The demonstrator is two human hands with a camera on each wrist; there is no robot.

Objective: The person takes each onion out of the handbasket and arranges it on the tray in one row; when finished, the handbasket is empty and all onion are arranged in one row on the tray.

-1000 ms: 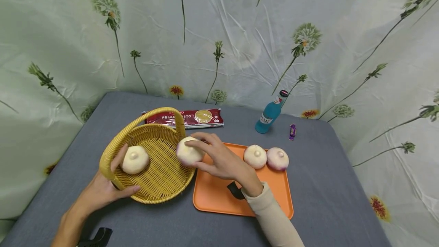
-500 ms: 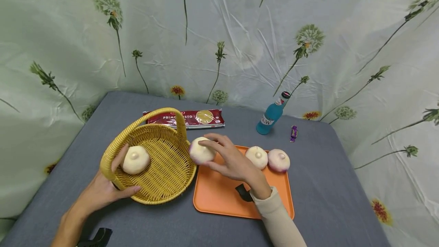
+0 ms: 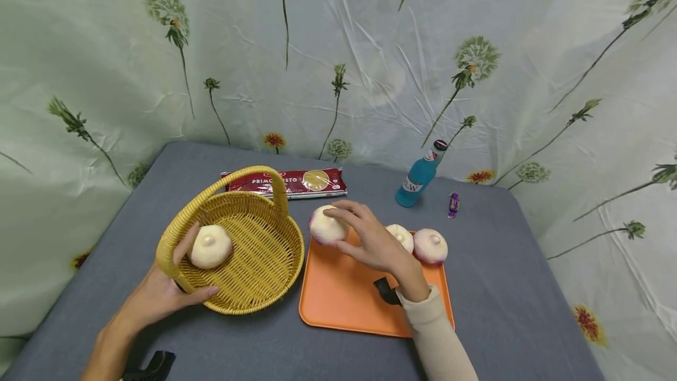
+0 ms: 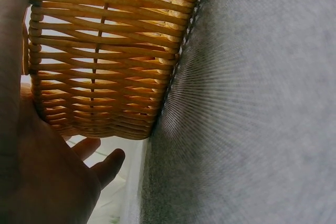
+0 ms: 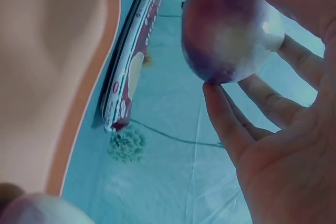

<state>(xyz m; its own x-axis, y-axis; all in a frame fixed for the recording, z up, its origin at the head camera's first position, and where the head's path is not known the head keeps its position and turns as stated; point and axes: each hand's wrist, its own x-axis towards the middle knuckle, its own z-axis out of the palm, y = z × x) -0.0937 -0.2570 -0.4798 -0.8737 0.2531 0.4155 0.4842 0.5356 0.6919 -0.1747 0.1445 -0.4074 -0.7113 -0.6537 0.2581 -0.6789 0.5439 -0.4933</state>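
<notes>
My right hand (image 3: pixel 370 240) pinches a white and purple turnip (image 3: pixel 328 225) by its sides, above the back left corner of the orange tray (image 3: pixel 349 293). In the right wrist view this turnip (image 5: pixel 226 30) hangs between thumb and fingertips, purple underside showing. My left hand (image 3: pixel 158 290) grips the left side of the yellow wicker basket (image 3: pixel 254 263), its thumb over the near rim and its fingers by the handle. One turnip (image 3: pixel 210 246) lies inside the basket at the left. Two more turnips, a half-hidden one (image 3: pixel 400 239) and a full one (image 3: pixel 431 246), sit at the tray's back right.
Behind the basket lies a red spaghetti packet (image 3: pixel 317 182), partly covered by the basket handle. A blue bottle (image 3: pixel 420 175) stands at the back, with a purple wrapped candy (image 3: pixel 453 205) to its right. A patterned curtain (image 3: pixel 370 75) hangs behind the grey table (image 3: pixel 508 287).
My right hand has carried the turnip to the right, from over the basket's right rim to above the tray's back left corner. The left hand and basket have stayed in place.
</notes>
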